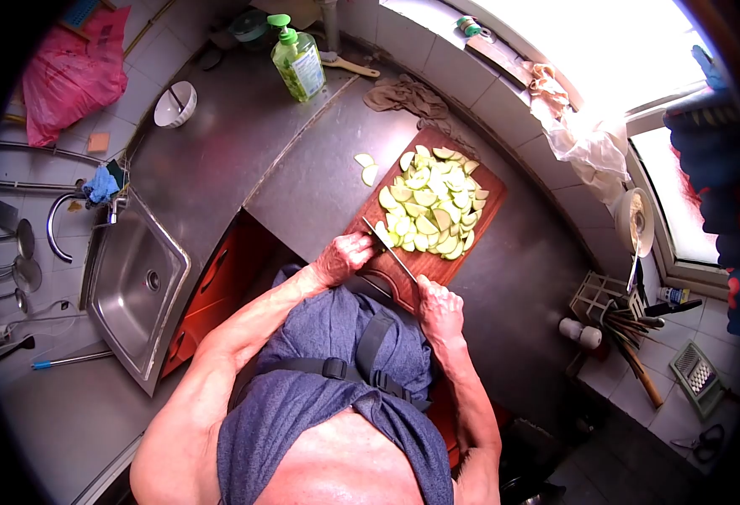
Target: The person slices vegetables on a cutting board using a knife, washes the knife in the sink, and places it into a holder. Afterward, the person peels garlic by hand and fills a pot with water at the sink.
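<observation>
The right hand [440, 308] grips a knife [393, 252]; the left hand [344, 257] curls beside it, holding what I can't tell. Green slices [430, 202] heap beyond on the board [434, 268], likely leaving knife room.

"Knife [391, 250]?"
"Handle concealed inside the right hand [441, 308]."
"Left hand [344, 259]?"
"Fingertips curled under; what lies beneath them cannot be determined."
"Chopping board [489, 195]?"
"Middle covered by zucchini slices [424, 202], which overlap too closely to count."
"Pump bottle [299, 67]?"
"Label present, print too small to read."
"Pink plastic bag [75, 84]?"
"Contents not discernible through the film."
"Window [605, 38]?"
"Overexposed; view outside lost, upper part cut off by the frame."
"Person's torso [328, 446]?"
"Cut off at the bottom edge."
</observation>
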Tool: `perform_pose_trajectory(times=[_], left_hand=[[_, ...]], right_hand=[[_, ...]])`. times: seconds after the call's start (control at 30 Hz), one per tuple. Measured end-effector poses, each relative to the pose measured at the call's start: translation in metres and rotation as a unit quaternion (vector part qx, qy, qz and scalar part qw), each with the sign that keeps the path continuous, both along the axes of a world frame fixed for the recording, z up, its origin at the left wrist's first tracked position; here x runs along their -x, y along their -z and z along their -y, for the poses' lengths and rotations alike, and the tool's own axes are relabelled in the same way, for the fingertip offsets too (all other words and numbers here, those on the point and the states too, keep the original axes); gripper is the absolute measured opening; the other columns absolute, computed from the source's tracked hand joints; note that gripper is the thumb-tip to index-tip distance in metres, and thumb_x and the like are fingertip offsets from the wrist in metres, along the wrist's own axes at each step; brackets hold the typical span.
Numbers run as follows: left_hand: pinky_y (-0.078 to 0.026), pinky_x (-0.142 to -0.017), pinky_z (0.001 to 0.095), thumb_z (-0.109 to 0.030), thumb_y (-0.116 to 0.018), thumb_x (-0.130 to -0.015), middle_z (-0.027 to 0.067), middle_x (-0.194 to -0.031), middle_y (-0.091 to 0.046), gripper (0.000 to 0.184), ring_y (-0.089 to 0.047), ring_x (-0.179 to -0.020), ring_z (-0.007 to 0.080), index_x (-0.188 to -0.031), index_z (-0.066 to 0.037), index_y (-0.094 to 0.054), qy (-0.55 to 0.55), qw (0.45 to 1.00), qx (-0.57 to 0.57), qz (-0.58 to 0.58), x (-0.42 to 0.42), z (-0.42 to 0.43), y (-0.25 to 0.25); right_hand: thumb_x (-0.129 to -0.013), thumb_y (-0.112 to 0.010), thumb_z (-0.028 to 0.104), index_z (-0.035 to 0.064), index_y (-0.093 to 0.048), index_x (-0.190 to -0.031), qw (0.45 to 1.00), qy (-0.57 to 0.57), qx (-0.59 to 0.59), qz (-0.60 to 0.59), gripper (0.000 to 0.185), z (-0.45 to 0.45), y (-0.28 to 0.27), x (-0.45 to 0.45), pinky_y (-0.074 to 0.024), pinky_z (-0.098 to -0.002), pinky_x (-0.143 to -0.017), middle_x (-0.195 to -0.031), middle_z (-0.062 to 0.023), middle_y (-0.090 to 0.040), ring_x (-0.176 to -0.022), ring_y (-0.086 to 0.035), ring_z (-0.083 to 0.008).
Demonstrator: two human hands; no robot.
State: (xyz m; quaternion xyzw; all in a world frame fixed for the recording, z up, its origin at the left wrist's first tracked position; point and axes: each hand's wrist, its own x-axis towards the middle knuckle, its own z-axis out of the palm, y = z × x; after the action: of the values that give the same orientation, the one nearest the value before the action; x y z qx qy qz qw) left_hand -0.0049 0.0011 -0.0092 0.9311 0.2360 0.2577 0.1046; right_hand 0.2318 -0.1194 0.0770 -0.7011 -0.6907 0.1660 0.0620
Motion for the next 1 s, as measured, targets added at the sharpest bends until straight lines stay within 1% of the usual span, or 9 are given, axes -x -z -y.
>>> perform_pose_trajectory(times=[0.07,0.23,0.37,0.47,0.53,0.63,0.73,0.77,1.0], left_hand=[[-0.057,-0.074,0.035,-0.014,-0.061,-0.073,0.0097,-0.093,-0.063,0.014,-0.064,-0.086,0.025,-0.083,-0.004,-0.064,-0.001,0.999,0.022,-0.025,-0.002,0.001,-0.003],[-0.058,-0.074,0.0356,-0.013,-0.062,-0.073,0.0104,-0.094,-0.064,0.015,-0.065,-0.087,0.0258,-0.084,-0.003,-0.064,-0.015,0.998,-0.017,0.06,-0.006,-0.003,-0.012],[-0.058,-0.074,0.0358,-0.013,-0.062,-0.073,0.0106,-0.094,-0.065,0.016,-0.065,-0.087,0.0264,-0.085,-0.003,-0.064,-0.022,0.999,0.009,0.039,-0.002,0.0,-0.002],[-0.058,-0.073,0.0362,-0.014,-0.061,-0.074,0.0106,-0.092,-0.065,0.017,-0.065,-0.087,0.0266,-0.086,-0.002,-0.065,-0.001,0.999,0.004,0.045,-0.001,-0.002,0.005],[-0.059,-0.076,0.0368,-0.012,-0.06,-0.077,0.0114,-0.1,-0.067,0.022,-0.067,-0.09,0.0279,-0.095,-0.001,-0.066,0.002,1.0,0.017,0.017,0.001,-0.002,0.005],[-0.058,-0.072,0.0363,-0.014,-0.062,-0.074,0.0104,-0.091,-0.064,0.016,-0.065,-0.087,0.0266,-0.085,-0.002,-0.065,-0.001,0.999,0.003,0.041,-0.001,-0.003,0.005],[-0.058,-0.075,0.0364,-0.013,-0.062,-0.074,0.011,-0.093,-0.065,0.017,-0.066,-0.089,0.0271,-0.087,-0.002,-0.065,-0.015,0.999,0.028,0.009,-0.001,0.0,-0.003],[-0.058,-0.075,0.0364,-0.013,-0.062,-0.074,0.011,-0.093,-0.065,0.017,-0.066,-0.089,0.0271,-0.087,-0.002,-0.065,-0.015,0.999,0.028,0.009,-0.001,0.001,-0.003],[-0.059,-0.075,0.0361,-0.013,-0.063,-0.074,0.0113,-0.096,-0.066,0.018,-0.067,-0.091,0.0268,-0.088,-0.002,-0.065,-0.024,0.999,0.008,0.025,0.0,0.0,-0.003]], right_hand=[[-0.095,-0.055,0.013,0.0117,-0.057,-0.093,0.999,-0.019,0.028,0.036,0.003,-0.004,0.015,0.004,-0.0564,-0.0477,-0.061,-0.078,-0.0118,-0.07,-0.07,-0.072,-0.0352],[-0.097,-0.062,0.022,0.0101,-0.058,-0.092,0.997,0.027,-0.026,-0.067,0.014,0.0,0.036,0.003,-0.0545,-0.0487,-0.057,-0.076,-0.0136,-0.068,-0.068,-0.07,-0.0368],[-0.098,-0.062,0.023,0.0117,-0.057,-0.09,0.993,0.022,-0.064,-0.095,0.014,0.007,0.026,-0.004,-0.0531,-0.0494,-0.055,-0.075,-0.0132,-0.067,-0.064,-0.069,-0.0378],[-0.098,-0.065,0.026,0.0099,-0.057,-0.085,0.997,0.021,-0.038,-0.056,0.022,0.008,0.003,-0.005,-0.0523,-0.0491,-0.058,-0.075,-0.0143,-0.068,-0.068,-0.068,-0.0379],[-0.099,-0.063,0.027,0.0103,-0.056,-0.085,0.999,0.014,-0.036,-0.038,0.023,0.005,-0.003,-0.006,-0.0526,-0.0489,-0.056,-0.073,-0.014,-0.067,-0.067,-0.068,-0.0375],[-0.101,-0.059,0.029,0.0111,-0.056,-0.086,1.0,-0.004,-0.011,-0.006,0.023,0.002,-0.004,-0.007,-0.0541,-0.0503,-0.057,-0.073,-0.0141,-0.068,-0.065,-0.069,-0.0371],[-0.101,-0.059,0.026,0.0115,-0.059,-0.09,0.999,-0.015,-0.021,0.022,0.018,0.0,0.023,-0.003,-0.0544,-0.0514,-0.059,-0.074,-0.0147,-0.069,-0.066,-0.069,-0.0378],[-0.099,-0.054,0.02,0.0131,-0.059,-0.093,0.997,-0.03,-0.07,0.001,0.011,-0.001,0.037,-0.003,-0.0542,-0.0459,-0.056,-0.075,-0.012,-0.068,-0.065,-0.071,-0.0331],[-0.099,-0.062,0.027,0.0111,-0.059,-0.086,0.998,0.02,-0.046,-0.044,0.021,0.002,0.021,-0.001,-0.0543,-0.0491,-0.054,-0.07,-0.0132,-0.067,-0.063,-0.069,-0.0361]])
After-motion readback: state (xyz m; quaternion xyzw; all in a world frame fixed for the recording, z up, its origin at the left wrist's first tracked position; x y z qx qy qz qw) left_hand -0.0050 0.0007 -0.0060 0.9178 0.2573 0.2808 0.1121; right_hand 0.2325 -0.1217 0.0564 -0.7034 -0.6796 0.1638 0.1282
